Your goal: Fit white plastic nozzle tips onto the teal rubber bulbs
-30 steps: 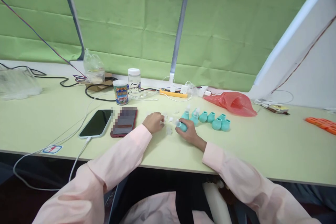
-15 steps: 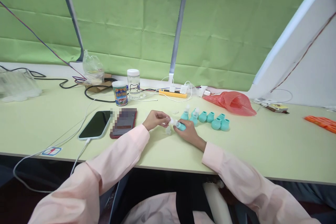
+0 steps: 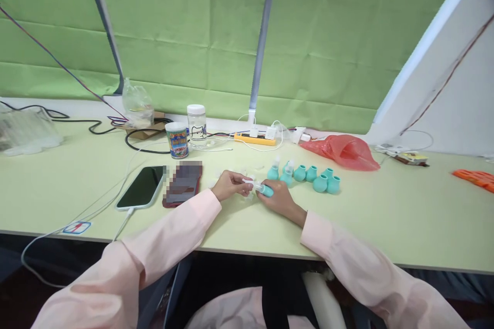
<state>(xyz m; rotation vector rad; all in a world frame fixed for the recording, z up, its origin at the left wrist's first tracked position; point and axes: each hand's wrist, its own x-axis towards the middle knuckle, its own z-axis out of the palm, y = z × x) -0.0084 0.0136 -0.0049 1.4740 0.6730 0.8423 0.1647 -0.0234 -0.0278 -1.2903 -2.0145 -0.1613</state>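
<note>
My right hand is wrapped round a teal squeeze bulb, which lies on its side with its mouth toward the left. A translucent plastic nozzle sticks out of that mouth. My left hand is closed in a pinch on the nozzle's far end; the fingertips partly cover it. Beneath my hands lie small clear plastic pieces, too blurred to make out. Behind my right hand stand several bulbs with translucent nozzles, one of them a front bulb. Several open-mouthed bulbs sit to their right.
Two phones, a white-edged phone and a red-cased phone, lie left of my hands. Behind stand a printed can and a clear jar. A yellow power strip and a red plastic bag lie along the back.
My left hand has shifted slightly right and down, so the nozzle now lies in line between both hands. My right hand still grips the teal bulb. The view has tilted slightly.
</note>
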